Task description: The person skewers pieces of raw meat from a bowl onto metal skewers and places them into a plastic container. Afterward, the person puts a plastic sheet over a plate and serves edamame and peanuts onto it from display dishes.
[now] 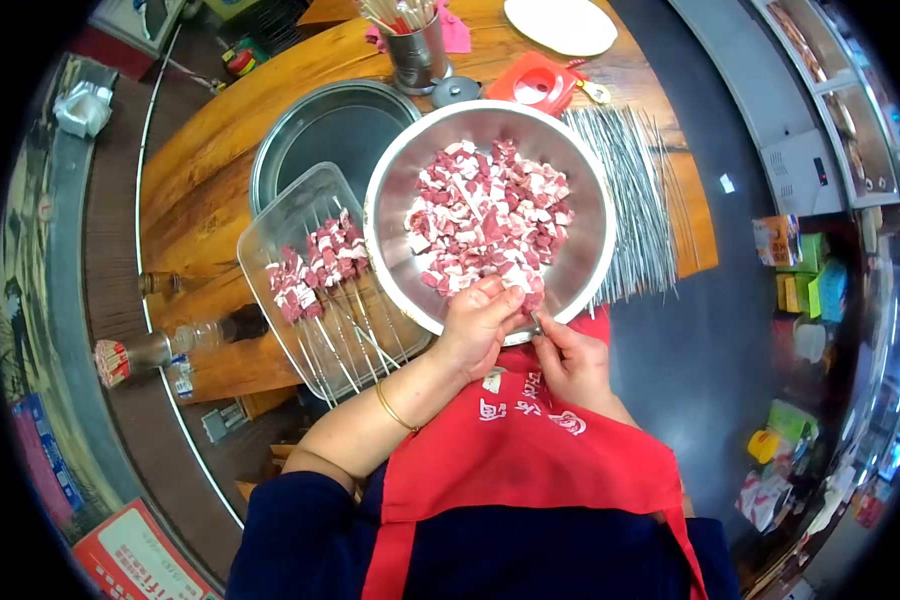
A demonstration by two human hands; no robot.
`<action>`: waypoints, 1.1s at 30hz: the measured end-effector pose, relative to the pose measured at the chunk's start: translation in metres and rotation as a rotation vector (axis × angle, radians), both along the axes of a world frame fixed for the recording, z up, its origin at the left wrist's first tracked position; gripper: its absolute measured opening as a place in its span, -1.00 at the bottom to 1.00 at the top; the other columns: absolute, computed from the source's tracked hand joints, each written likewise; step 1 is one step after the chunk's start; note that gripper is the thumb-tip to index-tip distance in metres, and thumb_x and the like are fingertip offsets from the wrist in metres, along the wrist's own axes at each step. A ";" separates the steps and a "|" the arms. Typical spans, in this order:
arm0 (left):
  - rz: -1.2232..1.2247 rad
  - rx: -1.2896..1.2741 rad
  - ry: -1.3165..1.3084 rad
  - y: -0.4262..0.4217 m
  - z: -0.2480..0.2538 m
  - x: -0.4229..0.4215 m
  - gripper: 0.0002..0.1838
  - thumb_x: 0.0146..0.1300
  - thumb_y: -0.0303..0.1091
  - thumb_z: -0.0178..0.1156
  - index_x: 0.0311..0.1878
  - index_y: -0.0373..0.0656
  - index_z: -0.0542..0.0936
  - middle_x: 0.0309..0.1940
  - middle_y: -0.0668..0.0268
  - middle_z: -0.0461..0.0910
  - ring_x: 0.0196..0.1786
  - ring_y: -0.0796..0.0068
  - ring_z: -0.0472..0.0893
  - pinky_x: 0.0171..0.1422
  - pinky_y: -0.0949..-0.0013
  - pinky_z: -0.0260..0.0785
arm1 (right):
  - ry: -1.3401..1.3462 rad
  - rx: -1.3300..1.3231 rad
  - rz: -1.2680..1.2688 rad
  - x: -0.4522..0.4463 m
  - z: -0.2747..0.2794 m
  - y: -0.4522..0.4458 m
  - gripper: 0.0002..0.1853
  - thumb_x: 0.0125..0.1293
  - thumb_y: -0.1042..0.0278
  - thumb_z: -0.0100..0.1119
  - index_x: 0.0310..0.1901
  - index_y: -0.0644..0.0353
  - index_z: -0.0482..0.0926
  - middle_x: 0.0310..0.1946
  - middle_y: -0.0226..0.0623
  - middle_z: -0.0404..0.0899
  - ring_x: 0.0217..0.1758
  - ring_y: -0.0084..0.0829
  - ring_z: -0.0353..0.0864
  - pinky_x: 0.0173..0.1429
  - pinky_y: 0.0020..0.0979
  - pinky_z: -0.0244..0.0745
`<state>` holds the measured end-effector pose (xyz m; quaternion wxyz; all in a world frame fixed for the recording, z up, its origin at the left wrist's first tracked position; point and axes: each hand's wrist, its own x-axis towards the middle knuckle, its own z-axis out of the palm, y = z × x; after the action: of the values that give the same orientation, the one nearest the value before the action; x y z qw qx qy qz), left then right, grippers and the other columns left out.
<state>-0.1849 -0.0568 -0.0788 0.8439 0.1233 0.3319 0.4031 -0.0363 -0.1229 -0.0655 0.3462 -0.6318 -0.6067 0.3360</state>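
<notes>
At the near rim of a big steel bowl (382, 215), my left hand (478, 325) has its fingers closed around pieces of cut meat (526, 284). Close beside it on the right, my right hand (573, 362) pinches a thin metal skewer (536, 318), of which only a short bit shows. Red and white meat cubes (490, 205) cover the bottom of the bowl. Left of the bowl, a clear plastic tray (260, 250) holds several loaded meat skewers (335, 250), their bare ends pointing toward me. A pile of bare metal skewers (625, 200) lies right of the bowl.
A dark round pan (270, 150) sits behind the tray on the wooden table (195, 175). Toward the back are a metal canister of sticks (417, 58), a small dark lid (456, 91), a red plastic piece (532, 84) and a white plate (560, 25). Shelving stands at right.
</notes>
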 end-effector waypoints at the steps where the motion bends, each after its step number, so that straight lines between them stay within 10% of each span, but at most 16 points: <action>1: 0.010 0.003 -0.006 0.000 -0.001 0.000 -0.79 0.35 -0.43 0.08 0.01 -0.25 0.46 -0.07 0.25 0.57 0.00 0.45 0.56 0.14 0.34 0.43 | -0.045 -0.009 0.039 0.001 0.003 0.001 -0.64 0.16 0.49 0.21 0.04 0.17 0.58 -0.46 -0.02 0.60 -0.41 -0.16 0.66 -0.34 -0.32 0.52; 12: 0.102 -0.054 -0.127 0.016 0.005 -0.011 -0.69 0.37 -0.41 0.06 0.12 -0.30 0.41 0.02 0.16 0.54 0.05 0.38 0.56 0.13 0.31 0.44 | -0.033 -0.024 0.102 0.003 0.004 0.008 -0.66 0.14 0.54 0.16 0.01 0.21 0.58 -0.40 -0.02 0.62 -0.38 -0.16 0.67 -0.30 -0.31 0.54; 18: 0.219 0.168 -0.407 0.013 -0.017 -0.053 -0.20 0.17 0.11 0.22 0.35 -0.12 0.18 0.26 0.09 0.33 0.35 0.28 0.27 0.38 0.14 0.15 | 0.108 -0.103 0.210 -0.020 0.015 0.039 -0.76 0.28 0.53 0.00 -0.06 0.33 0.57 -0.50 -0.15 0.59 -0.49 -0.43 0.58 -0.34 -0.41 0.47; 22: 0.648 0.013 -0.009 -0.012 -0.025 -0.127 -0.56 0.37 -0.26 0.05 0.26 -0.16 0.30 0.06 0.14 0.49 0.06 0.31 0.51 0.14 0.21 0.42 | 0.499 -0.322 0.295 -0.079 0.029 0.087 -0.71 0.38 0.51 -0.19 0.11 0.25 0.36 -0.59 -0.47 0.39 -0.58 -0.71 0.27 -0.51 -0.62 0.18; 30: 1.270 -0.214 0.143 -0.106 -0.050 -0.217 -0.74 0.32 -0.35 0.05 0.06 -0.11 0.43 -0.21 0.37 0.50 -0.19 0.49 0.48 -0.03 0.33 0.39 | 0.541 -0.823 0.400 -0.217 -0.033 0.090 -0.69 0.36 0.53 -0.13 0.13 0.20 0.31 -0.50 -0.38 0.45 -0.52 -0.61 0.40 -0.49 -0.56 0.33; 33: 1.280 -0.251 0.113 -0.116 -0.052 -0.215 -0.76 0.32 -0.37 0.04 0.04 -0.12 0.45 -0.21 0.34 0.50 -0.19 0.47 0.49 -0.04 0.32 0.40 | 0.550 -0.913 0.488 -0.229 -0.056 0.087 -0.45 0.39 0.41 -0.05 0.39 0.14 0.08 0.08 -0.18 0.45 -0.07 -0.44 0.49 -0.27 -0.43 0.55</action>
<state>-0.3999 -0.1726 -0.1312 0.4265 -0.1769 0.4280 0.7770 -0.2657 -0.0355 -0.1215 0.0964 -0.4485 -0.4162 0.7851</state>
